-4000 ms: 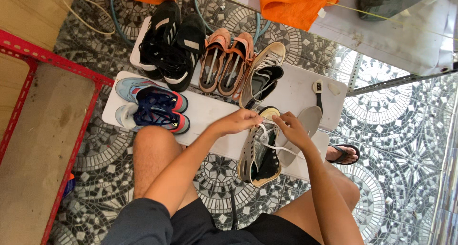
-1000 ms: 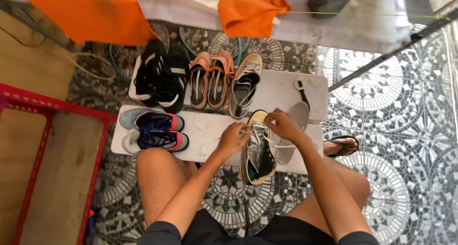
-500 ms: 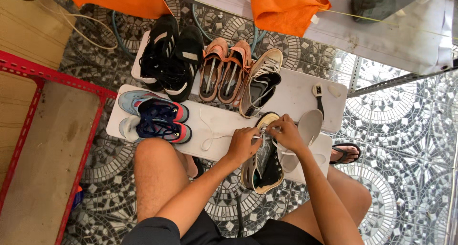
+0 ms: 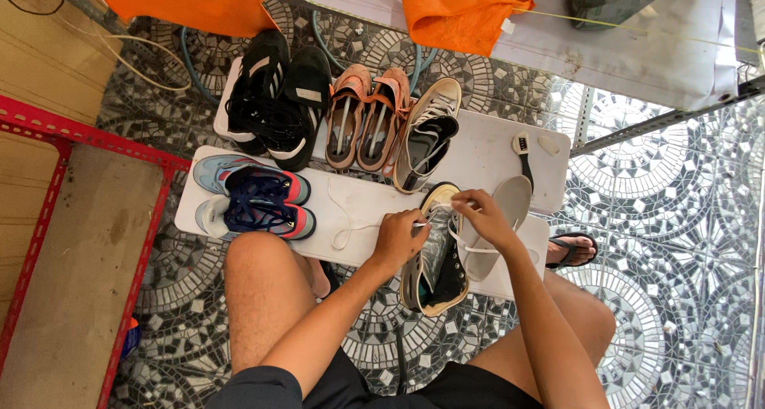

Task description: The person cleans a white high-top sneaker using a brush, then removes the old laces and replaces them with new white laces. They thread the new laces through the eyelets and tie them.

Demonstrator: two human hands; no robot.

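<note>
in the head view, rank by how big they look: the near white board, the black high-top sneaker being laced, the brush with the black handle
1. near white board, largest by far.
2. black high-top sneaker, held by the left hand and right hand; it sits slightly nearer the camera.
3. brush with the black handle, smallest.

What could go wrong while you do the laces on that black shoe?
The black high-top shoe hangs partly over the near edge of the white board, so it might slip off towards the person's lap. The loose white lace trails across the board from the left hand and could snag or pull out of the eyelets. The right hand works close to the grey insole, which might get knocked off.
</note>
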